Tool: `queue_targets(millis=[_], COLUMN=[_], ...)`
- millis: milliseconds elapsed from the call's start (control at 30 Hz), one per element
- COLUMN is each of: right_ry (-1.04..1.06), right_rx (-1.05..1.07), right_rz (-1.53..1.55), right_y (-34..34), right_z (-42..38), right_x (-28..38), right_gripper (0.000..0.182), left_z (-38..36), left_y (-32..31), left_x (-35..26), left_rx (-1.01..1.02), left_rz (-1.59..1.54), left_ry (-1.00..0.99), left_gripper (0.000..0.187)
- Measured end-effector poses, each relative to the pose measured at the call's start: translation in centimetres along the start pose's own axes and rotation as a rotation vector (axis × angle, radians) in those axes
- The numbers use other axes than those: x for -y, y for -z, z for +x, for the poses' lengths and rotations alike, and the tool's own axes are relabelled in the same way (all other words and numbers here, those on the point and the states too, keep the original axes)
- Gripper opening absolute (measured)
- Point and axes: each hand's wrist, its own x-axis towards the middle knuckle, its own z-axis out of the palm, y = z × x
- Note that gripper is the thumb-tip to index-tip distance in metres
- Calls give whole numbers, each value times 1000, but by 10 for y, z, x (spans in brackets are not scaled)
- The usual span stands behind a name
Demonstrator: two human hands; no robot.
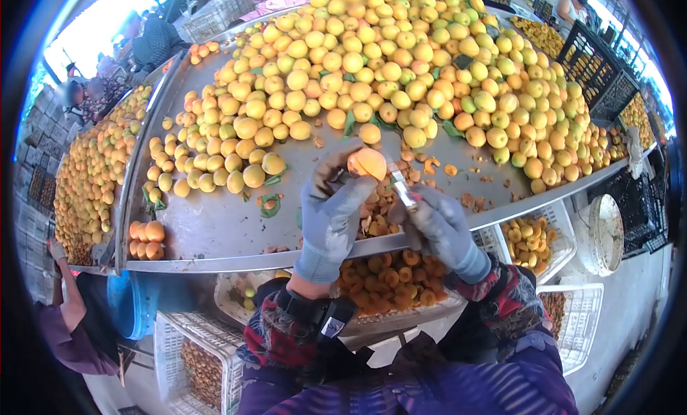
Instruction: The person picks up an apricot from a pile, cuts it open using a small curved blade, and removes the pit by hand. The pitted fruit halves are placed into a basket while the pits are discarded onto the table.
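Over the table's (215,232) near edge, the left hand (330,211) grasps a fruit (367,163); the right hand (440,227) grips a slim tool (401,187). The tool slants from the right hand toward the fruit, its tip just beside the fruit's right side.

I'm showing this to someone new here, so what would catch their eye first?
Probably the great heap of yellow-orange fruit across the far side of the metal table. Then, near its front edge, the gloved left hand holding a single fruit beside the slim tool in the gloved right hand.
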Motion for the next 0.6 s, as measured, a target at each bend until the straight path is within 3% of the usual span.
queue_targets(millis=[33, 67, 100, 200, 300, 433, 533, 600], right_ry=[88, 202, 256, 342, 352, 288, 261, -13], right_rx=[-127, -247, -216, -272, -312, -284, -241, -204], right_rz=[-130, -251, -240, -386, -425, -509, -301, 132], right_y=[3, 6, 9, 6, 2, 9, 12, 8], right_z=[-1, 5, 10, 21, 19, 18, 17, 10], right_x=[-1, 0, 1, -2, 0, 0, -8, 12], right_gripper=[21, 25, 25, 39, 46, 43, 38, 31], left_z=[2, 1, 0, -5, -8, -8, -9, -9], left_y=[4, 2, 3, -1, -13, -1, -1, 2], left_x=[-2, -3, 0, 20, 11, 17, 11, 5], left_rx=[-38, 51, 44, 124, 236, 295, 325, 211], left_rz=[-21, 13, 40, 206, 125, 275, 343, 280], left_ry=[73, 50, 133, 74, 17, 54, 25, 102], left_gripper=[38, 37, 40, 35, 34, 35, 34, 33])
